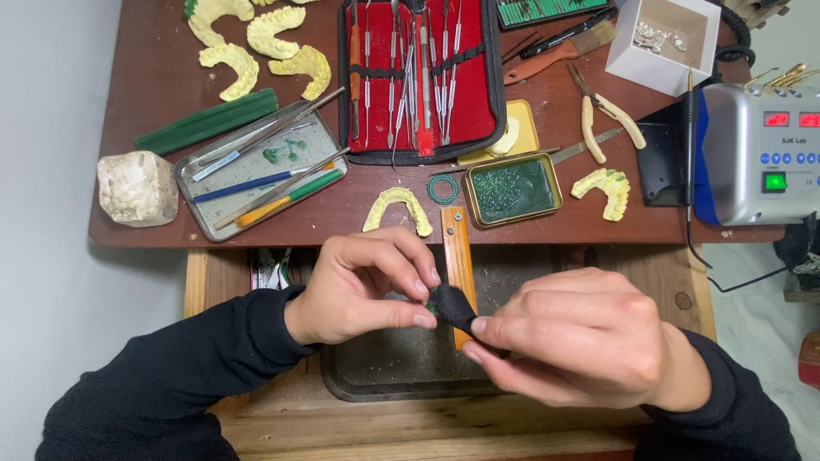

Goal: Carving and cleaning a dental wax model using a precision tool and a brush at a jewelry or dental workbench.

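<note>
Fingertips point(424, 320) of left hand point(363, 286) and right hand point(572, 346) pinched together on dark lump point(451, 307), held above black tray point(376, 376). Beyond lump: wooden bench peg point(458, 252); yellow dental cast point(398, 207); green wax ring point(442, 189); tin of green wax point(512, 189). Farthest from lump: red instrument case point(418, 72).

the bench ahead was crowded by a red tool case point(423, 81), trays point(256, 171) and casts point(397, 207); bare wood point(384, 427) was left near the body.
</note>
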